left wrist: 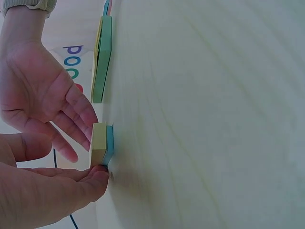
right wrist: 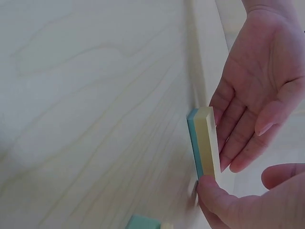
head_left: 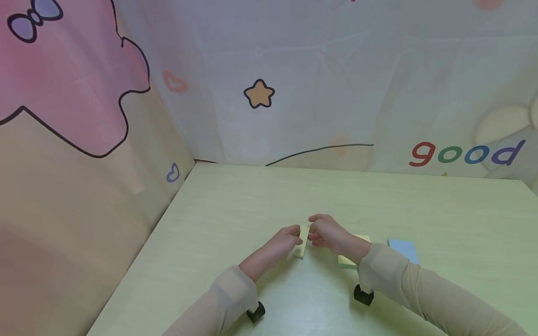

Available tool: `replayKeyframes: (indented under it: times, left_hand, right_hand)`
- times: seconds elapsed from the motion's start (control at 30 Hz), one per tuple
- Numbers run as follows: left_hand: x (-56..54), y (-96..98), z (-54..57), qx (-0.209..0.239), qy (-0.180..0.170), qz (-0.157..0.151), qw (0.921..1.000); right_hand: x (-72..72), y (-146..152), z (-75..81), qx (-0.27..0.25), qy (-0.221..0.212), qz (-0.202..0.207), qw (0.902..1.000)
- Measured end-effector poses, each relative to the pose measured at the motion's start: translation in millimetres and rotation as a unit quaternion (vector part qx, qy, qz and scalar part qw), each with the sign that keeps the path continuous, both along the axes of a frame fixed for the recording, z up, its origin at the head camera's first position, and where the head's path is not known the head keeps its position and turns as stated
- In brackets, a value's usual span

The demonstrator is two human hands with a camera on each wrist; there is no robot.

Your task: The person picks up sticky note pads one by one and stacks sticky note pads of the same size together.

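Observation:
Between my two hands a narrow stack lies on the table, a pale yellow strip (head_left: 303,242) over a blue strip (left wrist: 110,143). The strips look like sticky note pads. My left hand (head_left: 275,247) is at the stack's left side, its fingers touching the edge. On the opposite side is my right hand (head_left: 334,235), with a fingertip (right wrist: 214,191) against the stack's end in the right wrist view. Both palms show in the wrist views, fingers loosely extended and not wrapped round the strips. My right forearm partly hides a larger yellow pad (head_left: 363,237) on a green pad (head_left: 347,266).
A blue pad (head_left: 402,250) lies to the right, partly behind my right sleeve. The pale table (head_left: 235,196) meets a printed cloth backdrop (head_left: 294,107) at its back and left. A dark strap piece (head_left: 364,295) hangs at each cuff.

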State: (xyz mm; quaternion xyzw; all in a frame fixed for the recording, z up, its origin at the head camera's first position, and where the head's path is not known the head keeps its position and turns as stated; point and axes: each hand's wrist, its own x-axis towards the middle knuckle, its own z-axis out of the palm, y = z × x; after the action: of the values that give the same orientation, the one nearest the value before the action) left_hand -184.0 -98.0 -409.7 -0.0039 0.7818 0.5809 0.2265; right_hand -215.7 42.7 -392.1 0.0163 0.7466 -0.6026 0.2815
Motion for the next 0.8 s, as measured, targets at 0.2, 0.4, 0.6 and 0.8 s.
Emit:
replayKeyframes:
  times: [0.2,0.4,0.6,0.8]
  left_hand:
    - [-1.0,1.2,-0.1,0.008,-0.002,0.003,1.0]
    - [-2.7,3.1,-0.6,0.011,-0.002,0.009,0.9999]
    - [-3.6,2.8,-1.3,0.016,-0.004,0.013,0.9998]
    - [-5.0,1.5,-1.3,0.012,-0.001,0.012,0.9999]
  right_hand:
    - [-0.9,0.3,-0.9,0.005,0.004,-0.001,1.0]
    - [-0.5,-0.3,-0.7,0.004,0.012,-0.001,0.9999]
    - [0.3,-0.1,1.3,0.001,0.016,0.007,0.9998]
    - [1.1,0.3,1.0,0.012,0.031,0.017,0.9993]
